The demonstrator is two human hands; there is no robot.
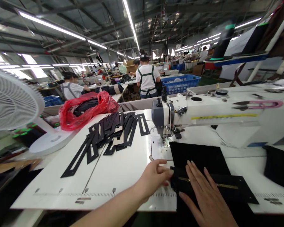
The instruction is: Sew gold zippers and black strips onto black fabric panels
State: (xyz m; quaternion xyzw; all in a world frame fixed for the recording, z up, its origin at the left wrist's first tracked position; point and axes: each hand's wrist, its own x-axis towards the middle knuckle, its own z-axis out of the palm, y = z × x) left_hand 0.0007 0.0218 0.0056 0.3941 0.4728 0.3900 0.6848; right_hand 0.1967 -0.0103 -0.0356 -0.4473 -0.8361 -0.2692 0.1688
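A black slotted strip (pixel 245 189) with a gold zipper (pixel 227 186) in its slot lies on black fabric at the table's front edge. My left hand (pixel 153 176) has its fingers curled, with the thumb and fingertips pinching the strip's left end. Flat on the strip and fabric rests my right hand (pixel 204 195), its fingers stretched out over the zipper and covering part of it. Behind the strip, the black fabric panel (pixel 198 156) reaches up toward the needle area of a white sewing machine (pixel 213 110).
Many black slotted frames (pixel 130 129) lie piled left of the machine. Behind them sits a red plastic bag (pixel 85 110). A white fan (pixel 49 138) stands at left. Pink thread snips (pixel 260 104) rest on the machine. Another person (pixel 148 77) stands beyond, near a blue basket (pixel 180 84).
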